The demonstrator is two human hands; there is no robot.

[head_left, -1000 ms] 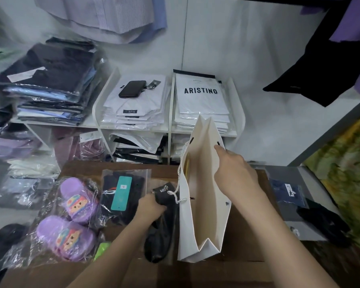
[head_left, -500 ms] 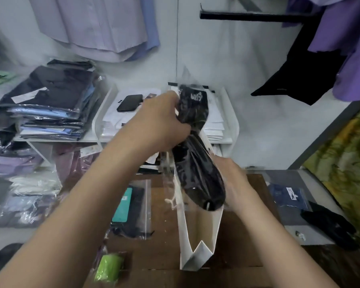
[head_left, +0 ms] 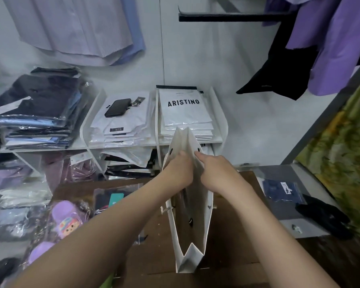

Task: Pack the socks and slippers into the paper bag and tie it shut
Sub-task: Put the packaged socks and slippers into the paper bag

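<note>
A white paper bag [head_left: 204, 223] stands upright on the brown table [head_left: 152, 242], its mouth toward me. My left hand [head_left: 178, 172] reaches into the mouth, fingers closed on the top of a black sock pack [head_left: 184, 204] that hangs inside the bag. My right hand [head_left: 215, 173] pinches the bag's right wall near the top. Left of the bag, purple slippers [head_left: 66, 217] lie in clear plastic. A second sock pack with a teal label [head_left: 113, 199] lies partly hidden behind my left forearm.
A white shelf [head_left: 218, 113] behind the table holds stacked shirt packs and a black phone [head_left: 117, 104]. A navy pack [head_left: 283, 191] and black cloth [head_left: 324, 219] lie on the grey surface at right. Shirts hang overhead. Something green [head_left: 109, 279] sits at the table's near edge.
My left hand lifted the black sock pack off the table, carried it above the bag and has lowered it into the mouth. My right hand stayed on the bag's right wall.
</note>
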